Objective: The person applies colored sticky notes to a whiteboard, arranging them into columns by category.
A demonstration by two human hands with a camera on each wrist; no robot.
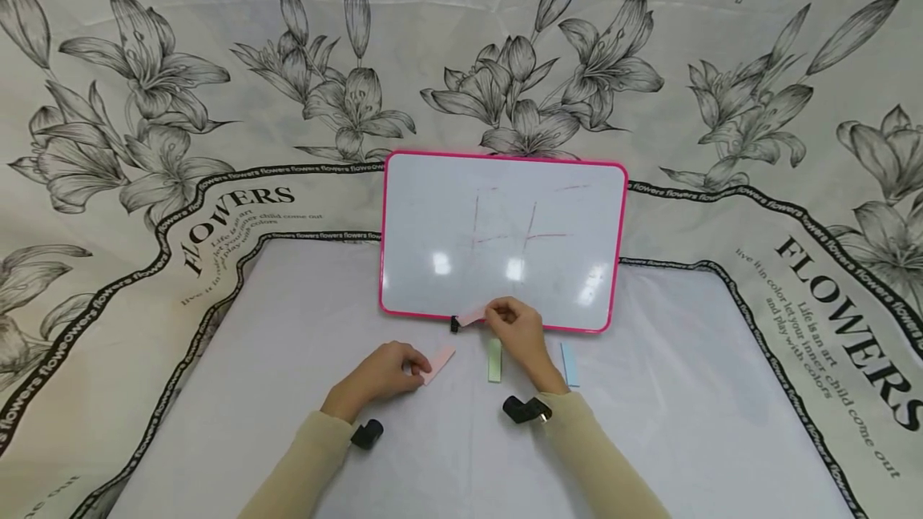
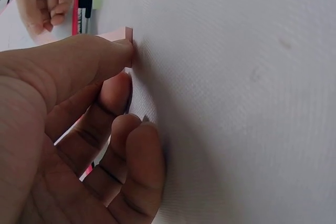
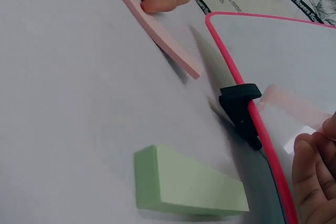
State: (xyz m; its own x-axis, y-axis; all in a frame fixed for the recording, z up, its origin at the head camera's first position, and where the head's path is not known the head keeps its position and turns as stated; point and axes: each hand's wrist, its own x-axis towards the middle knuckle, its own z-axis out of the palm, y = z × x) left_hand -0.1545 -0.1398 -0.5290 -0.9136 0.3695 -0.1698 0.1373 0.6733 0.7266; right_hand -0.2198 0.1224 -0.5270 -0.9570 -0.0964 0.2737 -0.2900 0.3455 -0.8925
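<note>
My left hand (image 1: pixel 385 371) pinches one end of a thin pink pad of sticky notes (image 1: pixel 440 363) between thumb and fingers, low over the white tablecloth. In the right wrist view that pad (image 3: pixel 160 38) slants away from the fingertips, slightly bent. My right hand (image 1: pixel 519 331) pinches a single pink sticky note (image 1: pixel 472 315) at its right end. The slip (image 3: pixel 291 103) overlaps the lower edge of a pink-framed whiteboard (image 1: pixel 433 207), near a black clip (image 1: pixel 454 324) on the frame. Faint red lines are drawn on the board.
Below the right hand lies a thick green pad of sticky notes (image 1: pixel 494 360). A blue pad (image 1: pixel 570 364) lies to the right, beside the right wrist. Behind the whiteboard rises a flower-printed cloth (image 1: pixel 346 191). Each wrist carries a black camera (image 1: pixel 368 434).
</note>
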